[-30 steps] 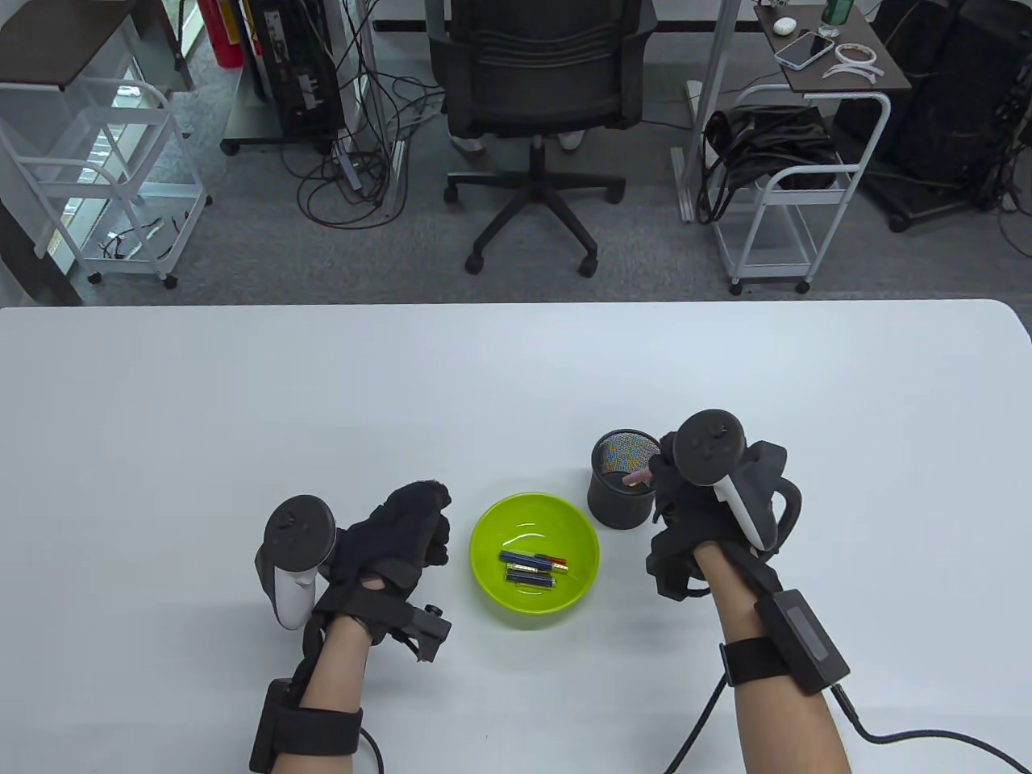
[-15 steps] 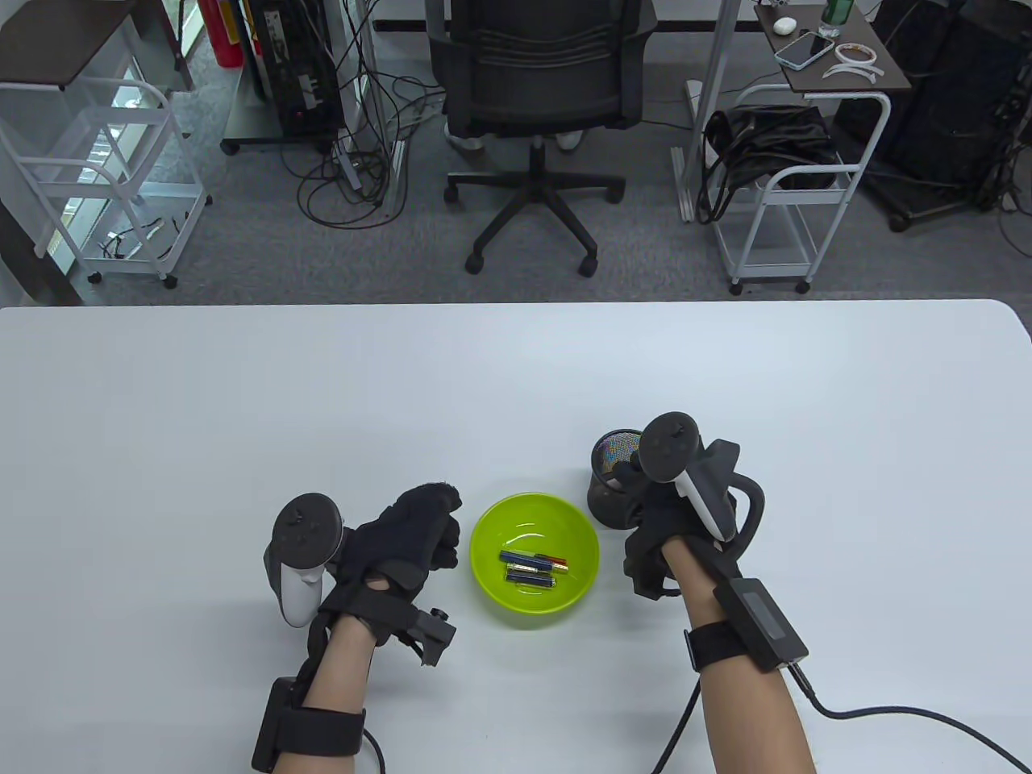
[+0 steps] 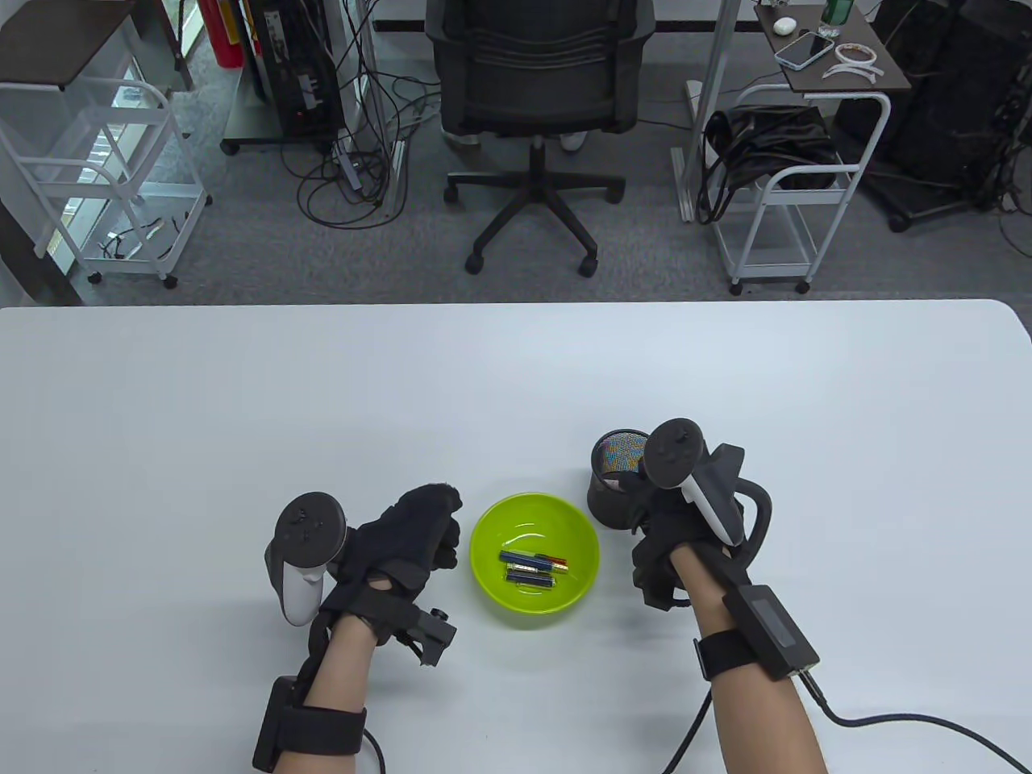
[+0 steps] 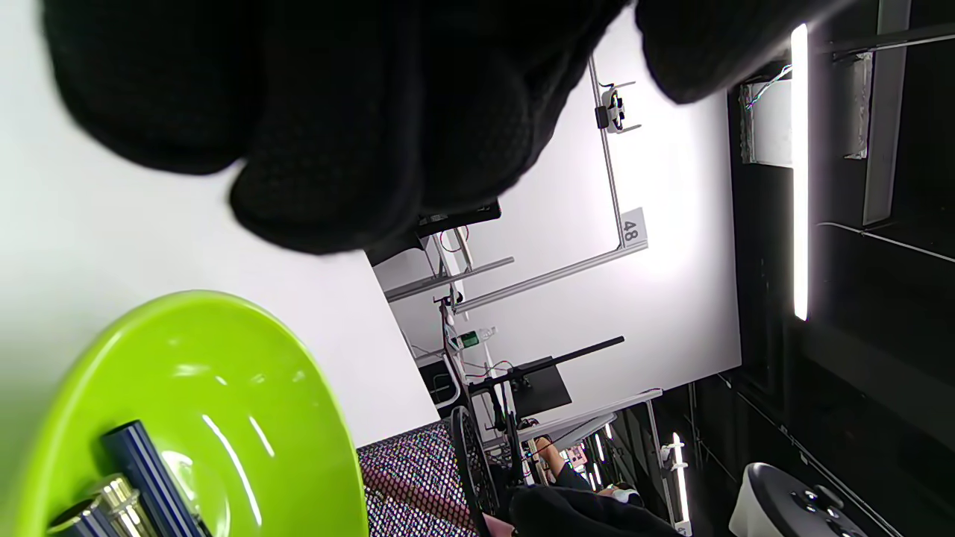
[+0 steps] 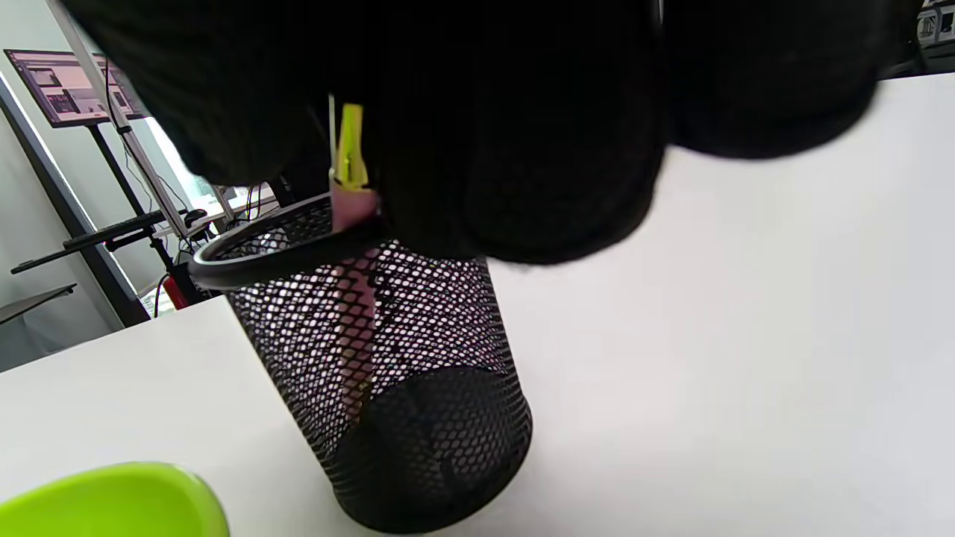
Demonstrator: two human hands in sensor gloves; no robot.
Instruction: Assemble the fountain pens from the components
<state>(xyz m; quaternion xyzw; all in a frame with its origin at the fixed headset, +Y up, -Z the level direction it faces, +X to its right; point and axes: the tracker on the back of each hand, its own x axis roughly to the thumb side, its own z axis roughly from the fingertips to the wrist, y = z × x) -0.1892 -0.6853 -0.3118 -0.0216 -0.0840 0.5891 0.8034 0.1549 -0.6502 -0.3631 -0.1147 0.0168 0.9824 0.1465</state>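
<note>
A black mesh pen cup (image 3: 605, 508) stands right of a green bowl (image 3: 484, 524). My right hand (image 3: 645, 496) is over the cup's near rim. In the right wrist view a pink pen (image 5: 351, 298) with a gold clip stands inside the cup (image 5: 418, 403), its top between my fingers (image 5: 522, 149), which pinch it. The bowl holds several dark blue pen parts (image 3: 532, 567) and a red one. My left hand (image 3: 439, 532) rests curled just left of the bowl, with nothing seen in it. The left wrist view shows its curled fingers (image 4: 336, 149), the bowl (image 4: 224, 335) and the blue parts (image 4: 142, 462).
The white table (image 3: 242, 403) stretches far to the left, right and back. A cable (image 3: 887, 717) runs from my right forearm across the table's front right. An office chair (image 3: 536, 97) and carts stand beyond the far edge.
My right hand brought the pink pen from level above the cup down into it, moving left, then eased slightly right. My left hand edged slightly toward the bowl.
</note>
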